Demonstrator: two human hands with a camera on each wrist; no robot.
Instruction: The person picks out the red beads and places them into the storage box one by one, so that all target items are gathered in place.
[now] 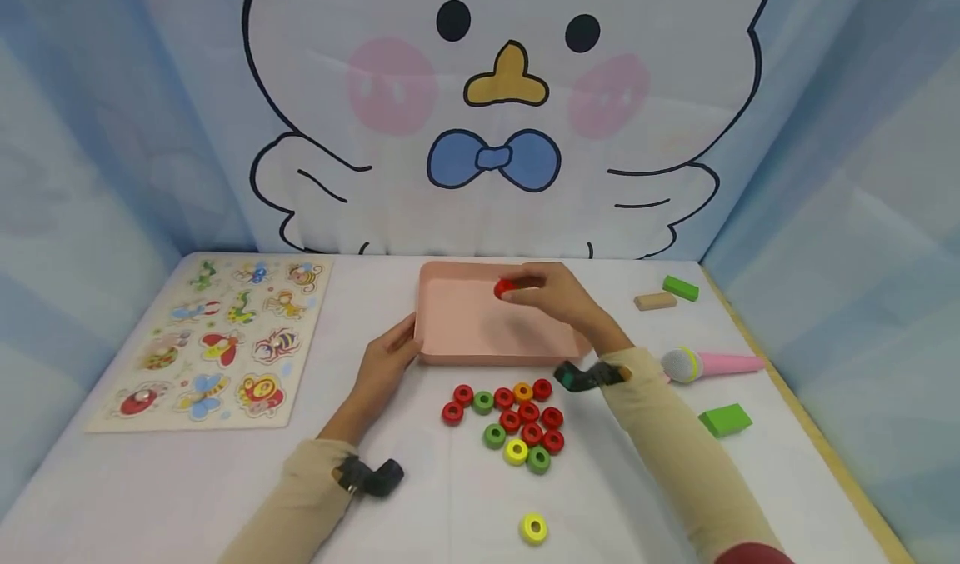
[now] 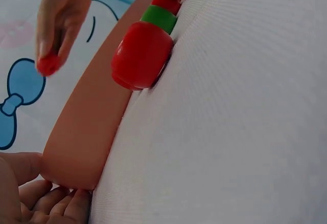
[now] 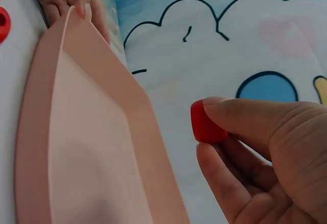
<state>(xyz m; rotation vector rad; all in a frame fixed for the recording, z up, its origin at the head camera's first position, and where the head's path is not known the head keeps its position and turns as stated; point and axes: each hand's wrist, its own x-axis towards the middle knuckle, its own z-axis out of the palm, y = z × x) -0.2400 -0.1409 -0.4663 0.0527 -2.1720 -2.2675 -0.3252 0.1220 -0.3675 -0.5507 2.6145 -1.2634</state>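
Left hand [image 1: 384, 366] grips the tray [image 1: 465, 318] at eight o'clock, right hand [image 1: 555, 294] pinches a red ring [image 1: 503, 288]; six-o'clock rings [image 1: 517, 425] seemingly await.

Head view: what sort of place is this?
Likely a children's play corner, or one staged: a cartoon backdrop behind, an insect picture board and a toy microphone on the table.

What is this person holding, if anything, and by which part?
The right hand pinches a red bead by opposite sides, between thumb and fingertips. The left hand grips the pink tray at its near left corner.
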